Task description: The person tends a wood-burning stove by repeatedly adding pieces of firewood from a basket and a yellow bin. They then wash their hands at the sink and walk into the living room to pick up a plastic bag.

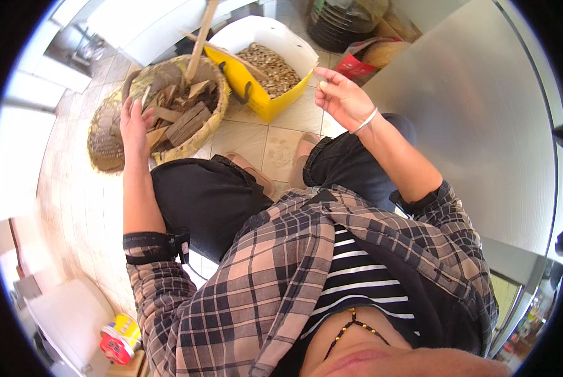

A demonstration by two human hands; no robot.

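Note:
My left hand (pixel 135 123) is raised over the left part of a woven basket (pixel 109 125), fingers slightly spread, with no clear hold on anything. Split firewood (pixel 188 123) lies in the basket, and a thin pale stick (pixel 146 95) shows close to my fingertips. At the near right corner of a yellow and white plastic container (pixel 274 106) is my right hand (pixel 340 96), fingers loosely bent. Whether its thumb and forefinger pinch something small is unclear. Brown pellets or chips (pixel 269 63) fill the bottom of the container, and a wooden strip (pixel 251 66) slants into it.
A long wooden stick (pixel 200 45) stands up out of the basket. Behind the container are a large dark bottle (pixel 340 23) and a red bag (pixel 354 63). A brushed metal panel (pixel 465 118) rises at the right. A red and yellow tub (pixel 121 339) is at lower left.

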